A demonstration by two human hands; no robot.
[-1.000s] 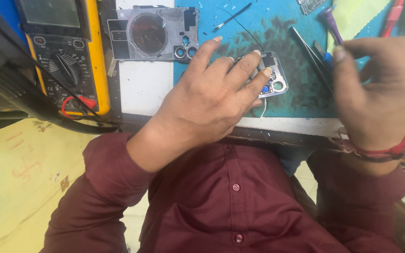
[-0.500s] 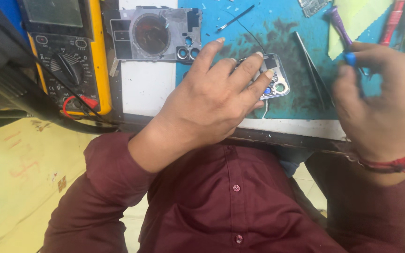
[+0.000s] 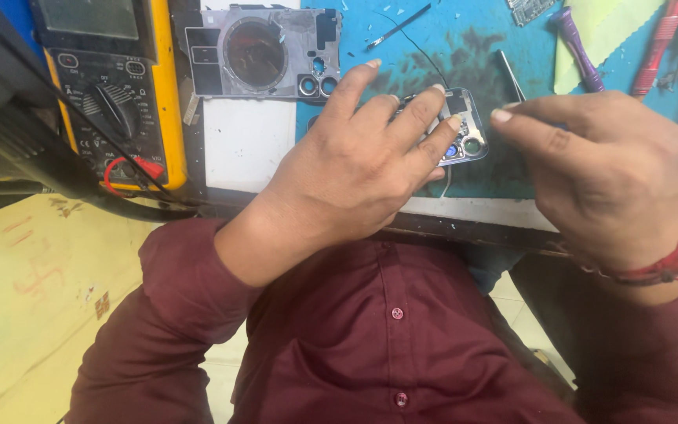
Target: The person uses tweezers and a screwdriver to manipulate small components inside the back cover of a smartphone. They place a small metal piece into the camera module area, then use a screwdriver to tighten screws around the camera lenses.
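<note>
My left hand (image 3: 355, 169) lies flat on the blue work mat (image 3: 472, 39), and its fingertips press down a small metal phone part with camera lens rings (image 3: 466, 133). A thin black wire (image 3: 417, 47) runs from under those fingers toward the back. My right hand (image 3: 606, 173), with a red thread band at the wrist, is pinched on a thin blue-handled tool (image 3: 559, 124) just right of the part. The hand hides most of the tool, tip included.
A grey phone back frame (image 3: 264, 51) lies at the back on a white pad (image 3: 249, 145). A yellow multimeter (image 3: 107, 86) with black and red leads stands on the left. Tweezers (image 3: 512, 74), a purple screwdriver (image 3: 574, 43), a red tool (image 3: 657, 43) and a yellow cloth (image 3: 610, 27) lie at the back right.
My right hand has moved left and down with the blue tool, from the right edge to just beside the phone part. My left hand has stayed on the part.
</note>
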